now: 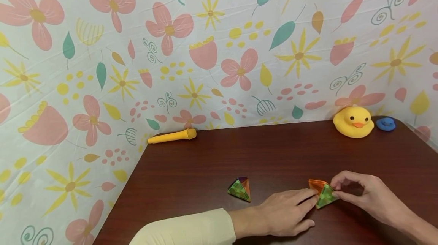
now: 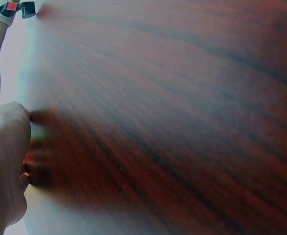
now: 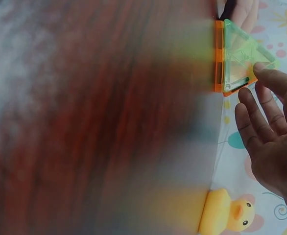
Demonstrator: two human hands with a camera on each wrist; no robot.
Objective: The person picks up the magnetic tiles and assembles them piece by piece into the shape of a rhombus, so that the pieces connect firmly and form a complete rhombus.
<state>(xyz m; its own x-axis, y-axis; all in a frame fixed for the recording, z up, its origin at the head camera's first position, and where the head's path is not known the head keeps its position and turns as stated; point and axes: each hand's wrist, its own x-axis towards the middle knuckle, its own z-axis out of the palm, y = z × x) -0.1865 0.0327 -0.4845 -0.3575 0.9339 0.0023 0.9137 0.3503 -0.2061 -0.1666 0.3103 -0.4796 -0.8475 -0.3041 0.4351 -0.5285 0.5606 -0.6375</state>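
Note:
Translucent triangular magnetic tiles, green (image 1: 326,196) and orange (image 1: 316,185), stand joined on the table between the two hands. My right hand (image 1: 371,195) pinches the green tile at its right side with thumb and fingers; in the right wrist view, the thumb (image 3: 273,78) lies against the green face (image 3: 239,54). From the left, my left hand (image 1: 285,212) lies low over the table, its extended fingertips touching the joined tiles, its thumb apart. In the left wrist view only part of the left hand (image 2: 6,166) shows, and the tiles are mostly hidden.
A second small tile pyramid (image 1: 240,190), green, orange and purple, sits left of the hands. Along the back edge of the brown table (image 1: 273,154) are a yellow toy microphone (image 1: 172,136), a yellow duck (image 1: 354,122) and a small blue duck (image 1: 386,124). Behind hangs a flowered cloth (image 1: 205,85).

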